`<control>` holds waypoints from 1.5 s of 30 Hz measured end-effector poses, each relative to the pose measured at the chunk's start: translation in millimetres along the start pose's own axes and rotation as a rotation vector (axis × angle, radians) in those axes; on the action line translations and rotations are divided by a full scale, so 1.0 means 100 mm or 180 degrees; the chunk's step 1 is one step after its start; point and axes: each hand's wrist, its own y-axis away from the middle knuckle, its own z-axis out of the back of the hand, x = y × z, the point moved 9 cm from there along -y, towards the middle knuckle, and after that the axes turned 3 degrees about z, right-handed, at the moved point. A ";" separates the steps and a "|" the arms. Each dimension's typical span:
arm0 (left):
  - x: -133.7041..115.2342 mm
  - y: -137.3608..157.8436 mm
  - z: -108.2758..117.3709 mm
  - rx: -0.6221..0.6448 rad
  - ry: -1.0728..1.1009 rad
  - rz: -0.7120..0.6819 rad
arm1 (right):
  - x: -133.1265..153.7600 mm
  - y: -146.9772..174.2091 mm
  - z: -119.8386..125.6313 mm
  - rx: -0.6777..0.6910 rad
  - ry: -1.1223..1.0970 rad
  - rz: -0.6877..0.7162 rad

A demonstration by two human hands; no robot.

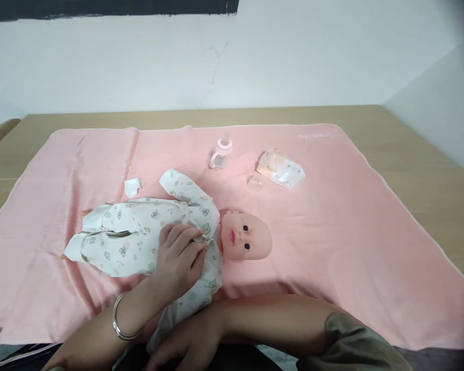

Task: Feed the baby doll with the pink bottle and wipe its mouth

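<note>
A bald baby doll [251, 236] lies on its back on a pink blanket [355, 247], head to the right. It wears a white printed sleepsuit [135, 252] with a gap showing along one leg. My left hand [181, 252], with a silver bangle at the wrist, rests on the doll's chest, its fingertips pinched on the sleepsuit's front below the neck. My right hand [195, 337] hangs low at the near side, beside the doll's near sleeve. Its fingers look loosely apart, though the bottom edge cuts off their tips.
Beyond the doll stands a pink-collared baby bottle [220, 153]. A clear cap [255, 182] and a printed plastic packet [282, 167] lie right of it. A small folded white cloth [132, 186] is near the doll's legs. The wooden table [410, 149] meets a white wall [294, 56] behind.
</note>
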 end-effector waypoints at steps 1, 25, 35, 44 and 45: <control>0.00 0.00 0.00 -0.0011 -0.0001 -0.0010 | -0.01 0.00 0.00 -0.0012 0.0010 -0.0017; 0.00 0.01 0.01 -0.0041 -0.0058 0.0036 | -0.01 0.07 -0.06 0.0142 0.0284 -0.0272; -0.03 -0.02 -0.01 -0.0018 -0.0259 0.0058 | 0.00 0.08 -0.07 0.0084 0.0184 -0.0342; -0.03 0.02 -0.03 -0.0016 -0.0248 0.0117 | 0.09 0.19 -0.10 -0.0060 0.0051 -0.0508; -0.04 0.02 -0.03 -0.0006 -0.0260 0.0102 | 0.11 0.20 -0.11 -0.0061 0.0053 -0.0494</control>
